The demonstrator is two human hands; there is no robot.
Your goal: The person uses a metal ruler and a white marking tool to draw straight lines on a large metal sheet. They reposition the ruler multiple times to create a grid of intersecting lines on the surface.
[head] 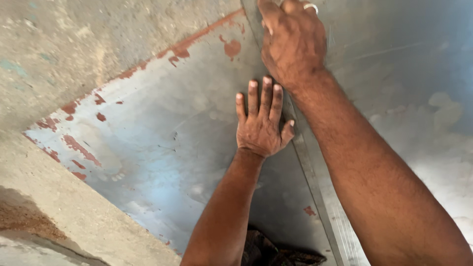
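Nearest the camera, the person's right forearm ran up to the right hand, fingers curled closed over a long grey metal straightedge lying along the large grey, rust-flecked metal sheet. Beside the strip, the left hand pressed flat, fingers spread. No marked line showed yet.

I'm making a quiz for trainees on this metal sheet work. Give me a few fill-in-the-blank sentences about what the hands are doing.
1. The left hand lies ____ on the grey metal sheet, fingers spread.
2. The right hand wears a ____ on one finger.
3. The right hand rests on a long straight metal ____ that runs across the sheet.
4. The patches along the sheet's edges are ____ in colour.

Missing words: flat; ring; strip; red
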